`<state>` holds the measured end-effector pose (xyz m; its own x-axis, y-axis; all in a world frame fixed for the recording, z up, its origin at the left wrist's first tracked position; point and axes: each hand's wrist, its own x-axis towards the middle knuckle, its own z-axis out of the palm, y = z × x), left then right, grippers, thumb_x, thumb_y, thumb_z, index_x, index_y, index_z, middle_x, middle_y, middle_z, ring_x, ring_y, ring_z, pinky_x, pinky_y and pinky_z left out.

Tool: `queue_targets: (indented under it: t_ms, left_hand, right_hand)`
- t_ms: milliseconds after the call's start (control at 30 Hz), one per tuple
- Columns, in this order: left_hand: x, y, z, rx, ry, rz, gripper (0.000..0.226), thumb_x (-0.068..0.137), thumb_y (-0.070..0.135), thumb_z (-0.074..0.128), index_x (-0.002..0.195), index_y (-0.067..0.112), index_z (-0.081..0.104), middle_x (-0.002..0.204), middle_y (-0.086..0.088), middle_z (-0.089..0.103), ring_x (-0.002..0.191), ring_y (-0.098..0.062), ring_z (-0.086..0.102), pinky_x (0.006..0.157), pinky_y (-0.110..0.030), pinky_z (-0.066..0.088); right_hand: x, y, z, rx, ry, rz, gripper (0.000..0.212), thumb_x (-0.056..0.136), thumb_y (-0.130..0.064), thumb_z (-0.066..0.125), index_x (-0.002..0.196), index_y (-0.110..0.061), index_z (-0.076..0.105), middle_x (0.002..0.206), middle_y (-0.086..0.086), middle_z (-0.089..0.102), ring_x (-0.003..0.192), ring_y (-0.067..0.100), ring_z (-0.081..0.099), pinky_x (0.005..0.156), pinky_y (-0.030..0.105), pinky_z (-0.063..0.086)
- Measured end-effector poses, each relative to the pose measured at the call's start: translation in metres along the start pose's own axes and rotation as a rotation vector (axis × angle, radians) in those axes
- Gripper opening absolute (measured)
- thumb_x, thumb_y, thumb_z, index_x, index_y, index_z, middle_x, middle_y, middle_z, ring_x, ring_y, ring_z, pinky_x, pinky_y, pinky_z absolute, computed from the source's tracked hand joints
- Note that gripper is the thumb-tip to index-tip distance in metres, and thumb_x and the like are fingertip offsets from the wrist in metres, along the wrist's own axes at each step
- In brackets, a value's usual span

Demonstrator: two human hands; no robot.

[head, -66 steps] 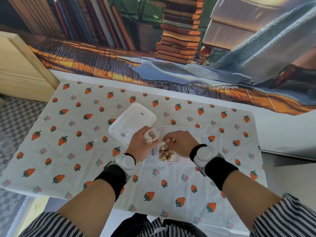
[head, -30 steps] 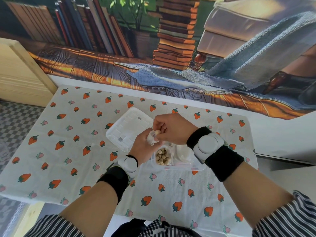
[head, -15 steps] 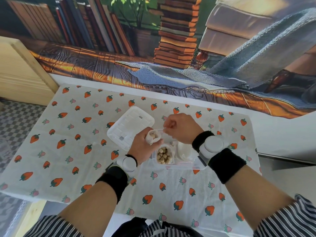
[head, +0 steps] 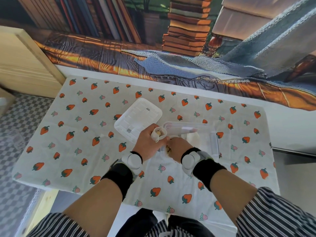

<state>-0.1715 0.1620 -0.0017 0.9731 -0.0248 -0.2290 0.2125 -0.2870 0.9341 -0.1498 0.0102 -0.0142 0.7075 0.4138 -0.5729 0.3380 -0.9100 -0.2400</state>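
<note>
1. Pouch sat mouth-up in my left grip, whose fingers were curled round its body. It was held off the surface, just at the near-left corner of the clear box. A couple of beans showed inside its open mouth.
2. My right grip was down in the near-left compartment of the box, over the loose beans. Its knuckles faced up and its fingers were curled under. I could not tell whether the fingertips pinched a bean or closed on nothing.
3. The relation that counted was that the pouch mouth lay up and to the left of the right grip, just beside it and almost touching the knuckles. The long axis of the pouch ran close to upright, as far as I could tell, so the opening faced the camera and not the box.
4. I judged the right grip the one to move. It was nearer the beans and was the only one free. The move called for a short lift up and leftward, ending over the mouth, while the left grip held the pouch steady.
5. The mouth was small and the beans round, so I reckoned a miss would send one rolling across the surface.
6. A white lid lay flat beyond the pouch, just left of the box and clear of that path. Something white sat in the next compartment, and I could not tell what it was.
</note>
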Motion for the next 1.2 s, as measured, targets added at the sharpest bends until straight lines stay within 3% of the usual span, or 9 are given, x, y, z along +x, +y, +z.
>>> queue_targets:
  t_ms: [100, 200, 400, 533, 633, 733, 967, 1100, 1200]
  left_hand:
    - [0.001, -0.003, -0.001, -0.002, -0.002, 0.005, 0.024, 0.083, 0.015, 0.084, 0.09, 0.017, 0.061, 0.081, 0.003, 0.064, 0.068, 0.0, 0.055, 0.065, -0.012, 0.047]
    - [0.002, -0.006, -0.002, 0.006, 0.0, -0.003, 0.025, 0.082, 0.018, 0.084, 0.093, 0.015, 0.062, 0.085, -0.003, 0.067, 0.07, -0.002, 0.056, 0.067, -0.014, 0.05]
    - [0.002, -0.006, -0.002, 0.004, 0.0, 0.003, 0.025, 0.082, 0.017, 0.085, 0.091, 0.017, 0.062, 0.082, 0.005, 0.065, 0.069, 0.0, 0.056, 0.068, -0.012, 0.048]
    - [0.003, -0.005, -0.003, -0.011, -0.004, 0.006, 0.024, 0.082, 0.012, 0.084, 0.091, 0.015, 0.062, 0.079, 0.006, 0.063, 0.068, 0.0, 0.055, 0.066, -0.012, 0.048]
    - [0.003, -0.004, -0.006, -0.021, -0.01, 0.002, 0.024, 0.082, 0.012, 0.083, 0.089, 0.016, 0.061, 0.08, 0.005, 0.062, 0.069, -0.002, 0.055, 0.067, -0.013, 0.048]
    - [0.005, -0.005, -0.006, -0.013, -0.004, -0.003, 0.027, 0.081, 0.016, 0.084, 0.088, 0.022, 0.059, 0.081, 0.006, 0.062, 0.07, -0.002, 0.056, 0.068, -0.013, 0.048]
    - [0.004, -0.003, -0.006, -0.033, 0.004, -0.026, 0.026, 0.081, 0.017, 0.085, 0.093, 0.018, 0.062, 0.084, 0.0, 0.064, 0.071, 0.0, 0.056, 0.068, -0.013, 0.05]
    - [0.005, -0.004, -0.004, -0.015, 0.006, -0.027, 0.027, 0.081, 0.02, 0.085, 0.094, 0.018, 0.062, 0.088, -0.004, 0.067, 0.071, -0.001, 0.057, 0.068, -0.015, 0.05]
    - [0.005, -0.001, -0.002, -0.016, 0.001, -0.018, 0.025, 0.082, 0.019, 0.085, 0.094, 0.016, 0.063, 0.084, 0.0, 0.065, 0.069, 0.0, 0.056, 0.066, -0.011, 0.048]
  right_hand:
    - [0.007, -0.002, 0.005, -0.006, 0.037, 0.019, 0.017, 0.097, -0.012, 0.046, 0.085, -0.013, 0.057, 0.088, 0.008, 0.058, 0.083, 0.024, 0.056, 0.072, 0.027, 0.036]
    - [0.007, -0.003, 0.004, -0.026, 0.056, 0.02, 0.021, 0.098, -0.009, 0.045, 0.103, -0.006, 0.065, 0.101, 0.01, 0.067, 0.096, 0.027, 0.064, 0.074, 0.027, 0.04]
    - [0.005, -0.001, 0.005, -0.062, 0.045, 0.024, 0.019, 0.097, -0.008, 0.045, 0.083, -0.013, 0.057, 0.094, 0.011, 0.065, 0.093, 0.029, 0.065, 0.073, 0.028, 0.041]
    - [0.009, -0.002, 0.008, -0.063, 0.016, 0.017, 0.025, 0.096, -0.008, 0.044, 0.073, -0.017, 0.042, 0.084, 0.006, 0.056, 0.077, 0.025, 0.054, 0.069, 0.03, 0.041]
    - [0.013, 0.002, 0.012, -0.064, 0.012, -0.001, 0.012, 0.096, -0.013, 0.045, 0.086, -0.014, 0.053, 0.085, 0.005, 0.06, 0.074, 0.023, 0.052, 0.069, 0.03, 0.04]
    - [0.017, 0.005, 0.013, -0.058, -0.037, -0.012, 0.017, 0.095, -0.016, 0.047, 0.095, -0.009, 0.063, 0.092, 0.007, 0.067, 0.075, 0.023, 0.054, 0.069, 0.03, 0.04]
    - [0.015, 0.006, 0.014, -0.012, -0.036, 0.011, 0.034, 0.094, -0.013, 0.047, 0.062, -0.021, 0.043, 0.062, -0.008, 0.046, 0.063, 0.017, 0.05, 0.059, 0.022, 0.033]
    - [0.014, 0.007, 0.01, -0.007, -0.018, -0.016, 0.038, 0.092, -0.012, 0.05, 0.057, -0.021, 0.039, 0.061, -0.008, 0.045, 0.057, 0.011, 0.042, 0.058, 0.02, 0.031]
    - [0.013, 0.009, 0.009, -0.023, 0.005, -0.004, 0.032, 0.093, -0.015, 0.05, 0.061, -0.019, 0.047, 0.067, -0.005, 0.052, 0.065, 0.016, 0.049, 0.065, 0.024, 0.035]
